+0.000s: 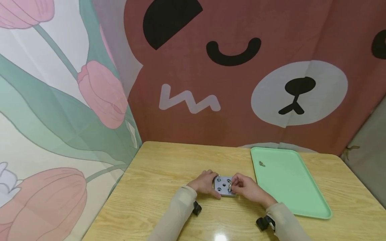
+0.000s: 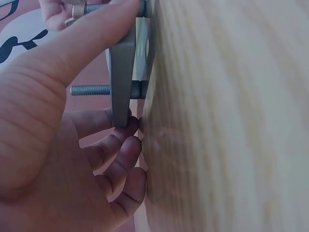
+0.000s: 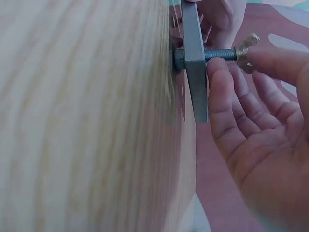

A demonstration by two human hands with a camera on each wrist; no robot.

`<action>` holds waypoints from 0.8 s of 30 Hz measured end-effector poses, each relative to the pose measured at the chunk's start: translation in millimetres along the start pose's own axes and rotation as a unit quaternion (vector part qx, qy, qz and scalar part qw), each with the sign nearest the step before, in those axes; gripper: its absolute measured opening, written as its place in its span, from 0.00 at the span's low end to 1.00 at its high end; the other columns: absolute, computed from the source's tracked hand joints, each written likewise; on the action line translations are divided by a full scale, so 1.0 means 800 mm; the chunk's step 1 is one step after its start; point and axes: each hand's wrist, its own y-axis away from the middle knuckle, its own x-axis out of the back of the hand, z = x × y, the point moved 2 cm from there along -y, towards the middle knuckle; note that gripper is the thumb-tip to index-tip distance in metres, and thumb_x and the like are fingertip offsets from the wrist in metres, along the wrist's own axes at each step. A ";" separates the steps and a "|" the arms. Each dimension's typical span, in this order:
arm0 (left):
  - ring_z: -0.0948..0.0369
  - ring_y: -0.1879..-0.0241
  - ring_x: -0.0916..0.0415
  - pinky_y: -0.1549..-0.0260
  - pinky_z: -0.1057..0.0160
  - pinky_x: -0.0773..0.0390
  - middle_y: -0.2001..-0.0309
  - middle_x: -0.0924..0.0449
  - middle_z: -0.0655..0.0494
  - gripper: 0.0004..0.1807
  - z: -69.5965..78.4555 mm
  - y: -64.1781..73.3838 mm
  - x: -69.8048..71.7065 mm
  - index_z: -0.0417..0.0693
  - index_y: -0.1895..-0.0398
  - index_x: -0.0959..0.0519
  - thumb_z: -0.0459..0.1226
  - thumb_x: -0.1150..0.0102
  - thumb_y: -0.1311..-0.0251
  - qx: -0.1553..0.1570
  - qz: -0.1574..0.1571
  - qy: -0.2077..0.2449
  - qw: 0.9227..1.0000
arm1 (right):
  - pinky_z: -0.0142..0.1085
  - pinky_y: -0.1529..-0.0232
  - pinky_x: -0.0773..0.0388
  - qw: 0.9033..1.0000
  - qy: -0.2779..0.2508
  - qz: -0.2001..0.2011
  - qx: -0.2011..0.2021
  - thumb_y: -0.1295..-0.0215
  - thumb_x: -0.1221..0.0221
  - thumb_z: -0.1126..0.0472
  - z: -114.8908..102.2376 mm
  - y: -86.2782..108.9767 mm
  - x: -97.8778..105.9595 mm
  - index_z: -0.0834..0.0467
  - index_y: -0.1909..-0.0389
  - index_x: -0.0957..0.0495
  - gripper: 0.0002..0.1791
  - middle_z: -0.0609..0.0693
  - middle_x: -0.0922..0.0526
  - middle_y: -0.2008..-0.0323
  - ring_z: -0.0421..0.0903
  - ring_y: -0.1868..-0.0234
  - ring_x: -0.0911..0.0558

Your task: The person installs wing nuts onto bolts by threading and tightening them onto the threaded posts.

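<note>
A grey metal plate (image 1: 223,180) with several holes lies just over the wooden table, raised on the heads of two threaded bolts that pass up through it. My left hand (image 1: 205,183) grips its left side, thumb at the near edge and fingers at the far one. In the left wrist view one bare bolt (image 2: 91,90) stands out of the plate. My right hand (image 1: 248,190) pinches a brass wing nut (image 3: 246,52) between thumb and fingers, at the end of the other bolt (image 3: 219,55). One fingertip lies against that bolt's shank.
A light green tray (image 1: 283,187) lies to the right of the plate, with small brass-coloured hardware (image 1: 261,163) near its far left corner. The wooden table (image 1: 159,167) ends at a printed cloth backdrop (image 1: 187,127). Each wrist carries a small black camera.
</note>
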 end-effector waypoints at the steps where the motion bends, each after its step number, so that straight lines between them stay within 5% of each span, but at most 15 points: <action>1: 0.64 0.54 0.38 0.56 0.68 0.33 0.45 0.32 0.59 0.49 0.000 0.000 0.000 0.50 0.35 0.32 0.59 0.27 0.62 0.000 -0.001 -0.003 1.000 | 0.34 0.72 0.27 1.000 0.004 0.000 -0.006 0.34 0.42 0.64 -0.001 -0.001 0.000 0.62 0.57 0.29 0.08 0.53 0.23 0.68 0.44 0.70 0.23; 8: 0.64 0.55 0.38 0.57 0.68 0.33 0.46 0.32 0.60 0.48 0.000 -0.001 -0.001 0.51 0.36 0.32 0.58 0.26 0.63 0.003 0.001 -0.003 1.000 | 0.33 0.73 0.29 0.999 0.039 0.006 -0.013 0.35 0.41 0.61 -0.007 -0.003 -0.003 0.60 0.61 0.25 0.07 0.50 0.23 0.69 0.44 0.71 0.25; 15: 0.64 0.54 0.38 0.57 0.68 0.33 0.46 0.32 0.61 0.49 -0.002 -0.001 -0.002 0.51 0.36 0.32 0.58 0.25 0.64 0.008 0.001 0.003 1.000 | 0.34 0.71 0.27 1.000 -0.012 0.000 0.002 0.33 0.49 0.72 0.002 -0.001 -0.001 0.63 0.61 0.25 0.05 0.55 0.21 0.66 0.48 0.67 0.22; 24: 0.64 0.54 0.38 0.57 0.68 0.33 0.47 0.32 0.61 0.49 -0.001 -0.002 -0.002 0.51 0.36 0.32 0.59 0.26 0.64 0.005 0.000 0.005 1.000 | 0.33 0.69 0.26 1.000 -0.013 -0.002 0.003 0.31 0.51 0.72 0.001 0.001 0.002 0.64 0.64 0.26 0.06 0.55 0.22 0.68 0.44 0.68 0.23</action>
